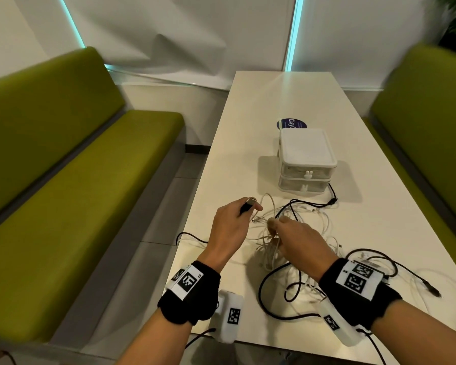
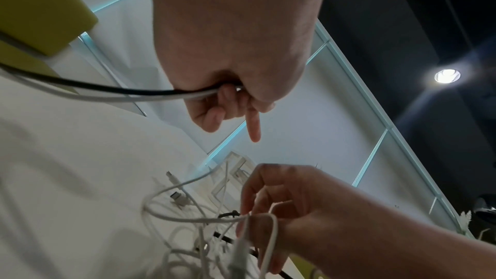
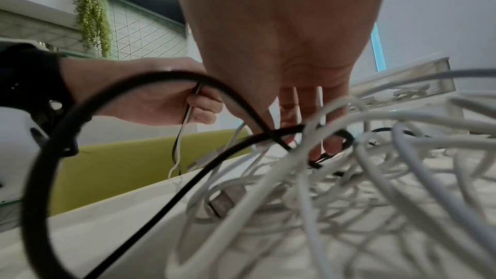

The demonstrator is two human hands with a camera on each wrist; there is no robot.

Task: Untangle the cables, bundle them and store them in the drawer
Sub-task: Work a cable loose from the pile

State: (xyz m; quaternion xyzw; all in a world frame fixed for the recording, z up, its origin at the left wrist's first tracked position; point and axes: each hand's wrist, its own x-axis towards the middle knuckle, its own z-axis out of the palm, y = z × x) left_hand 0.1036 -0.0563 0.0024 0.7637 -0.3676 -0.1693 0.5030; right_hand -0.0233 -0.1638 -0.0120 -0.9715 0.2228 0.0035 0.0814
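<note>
A tangle of white and black cables [image 1: 287,248] lies on the white table [image 1: 274,106] in front of me. My left hand [image 1: 250,206] is raised at the tangle's left and grips a black cable by its metal-tipped plug [image 1: 248,202]; in the left wrist view this left hand [image 2: 228,101] holds a black and a white strand [image 2: 120,94] together. My right hand [image 1: 274,227] reaches into the heap and pinches white strands; its fingers [image 3: 332,143] sit among loops of cable [image 3: 375,156]. Beyond stands a small white drawer unit [image 1: 307,154] with both drawers closed.
Green benches [image 1: 71,159] flank the table on both sides. A round blue sticker [image 1: 291,124] lies behind the drawer unit. A black cable end [image 1: 332,200] lies beside the unit, and another black plug [image 1: 433,289] lies at the near right. The table's left edge [image 1: 195,206] is close to my left hand.
</note>
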